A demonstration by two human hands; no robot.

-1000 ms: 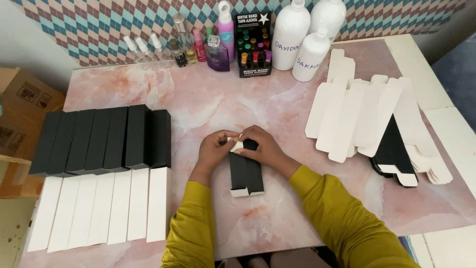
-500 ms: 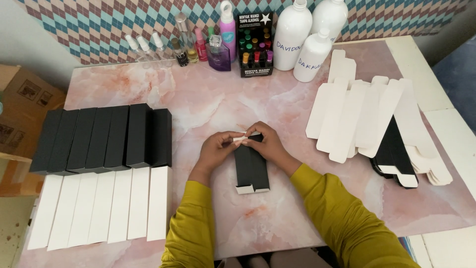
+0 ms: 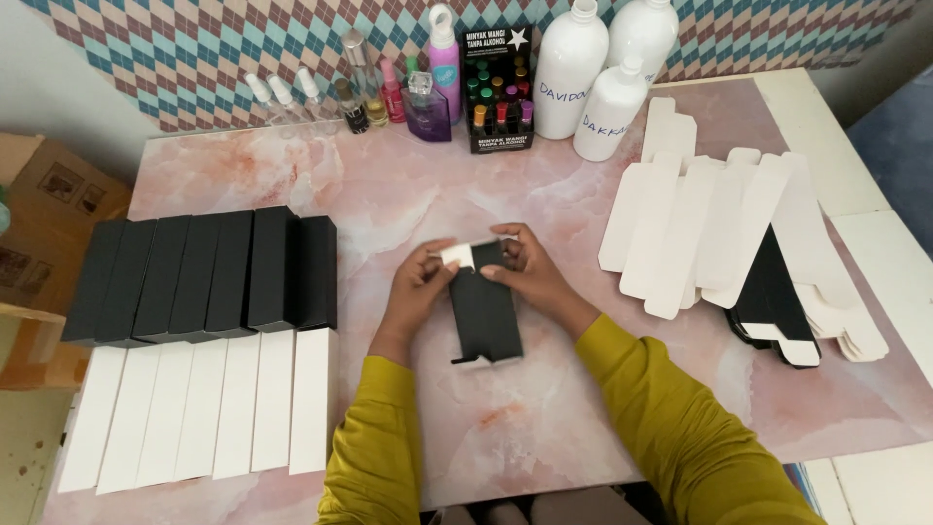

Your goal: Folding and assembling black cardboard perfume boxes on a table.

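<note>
Black box [image 3: 484, 313] lying mid-counter [image 3: 408, 194], bare marble all round, black boxes [image 3: 204, 272] far left, flat cartons [image 3: 700, 228] far right; left hand [image 3: 420, 284] and right hand [image 3: 530, 275] both pinching its top end, flap [image 3: 458, 256] sticking up

a pink marble-patterned table [image 3: 292, 175] stands against a wall covered in teal, maroon and cream diamond-check paper [image 3: 194, 49]. a cream surface [image 3: 875, 262] adjoins the table on one side, a brown cardboard box [image 3: 39, 204] on the other. soft, even light fills the room.
</note>
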